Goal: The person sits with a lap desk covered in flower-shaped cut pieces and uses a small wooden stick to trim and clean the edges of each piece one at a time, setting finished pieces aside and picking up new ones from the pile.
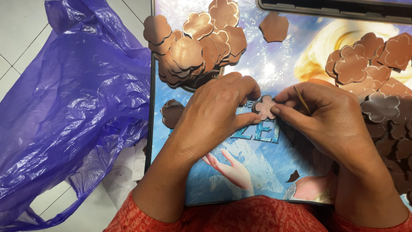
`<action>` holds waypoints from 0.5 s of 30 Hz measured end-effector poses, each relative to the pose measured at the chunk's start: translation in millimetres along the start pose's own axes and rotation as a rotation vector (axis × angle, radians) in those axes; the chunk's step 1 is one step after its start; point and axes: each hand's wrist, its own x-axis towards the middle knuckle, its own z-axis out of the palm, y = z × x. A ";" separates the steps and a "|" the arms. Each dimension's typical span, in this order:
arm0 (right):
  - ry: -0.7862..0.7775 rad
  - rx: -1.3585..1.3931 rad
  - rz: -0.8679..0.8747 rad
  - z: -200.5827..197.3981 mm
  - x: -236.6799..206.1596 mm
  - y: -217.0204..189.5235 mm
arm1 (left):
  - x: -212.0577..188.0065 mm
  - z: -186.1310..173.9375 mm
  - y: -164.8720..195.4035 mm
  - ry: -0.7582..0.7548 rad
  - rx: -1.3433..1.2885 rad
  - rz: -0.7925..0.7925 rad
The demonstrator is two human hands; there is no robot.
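While both hands are meeting over the middle of the tabletop (257, 167), they're pinching one small flower-shaped piece (264, 107) between them, pinkish and speckled on the side facing up. The left hand (213, 114) is curling over it from the left, thumb tip touching its lower edge. The right hand (326, 118) is gripping the piece from the right with thumb and forefinger, and it's also holding a thin stick (302, 100) that's poking up between its fingers.

Just beyond the left hand, a heap of brown flower cutouts (195, 47) is piling up, and one more cutout (172, 113) is lying right beside the left wrist. To the right of the right hand, another pile of brown flowers (377, 86) is spreading down the edge. One lone cutout (274, 26) is sitting further out, between the two heaps. Way off to the left of the left arm, a crumpled purple plastic bag (73, 111) is lying on the floor.
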 end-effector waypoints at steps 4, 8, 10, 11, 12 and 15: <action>0.014 0.017 0.005 2.6 -3.0 -1.8 | -2.4 -0.6 -1.2 -0.008 -0.009 0.009; 0.031 0.054 0.034 5.8 -5.9 -3.6 | -4.7 -9.8 -6.1 -0.053 -0.100 0.029; 0.027 0.023 0.026 5.2 -6.2 -4.0 | -6.4 -13.1 -6.0 -0.044 -0.106 0.050; 0.031 0.033 0.027 5.3 -6.7 -4.2 | -8.6 -13.9 -4.2 -0.019 -0.075 0.066; 0.035 0.043 0.027 5.5 -7.1 -4.3 | -11.2 -14.6 -1.7 0.008 -0.044 0.081; 0.032 0.089 0.026 6.2 -8.1 -3.4 | -23.8 -10.0 14.4 0.007 0.054 0.116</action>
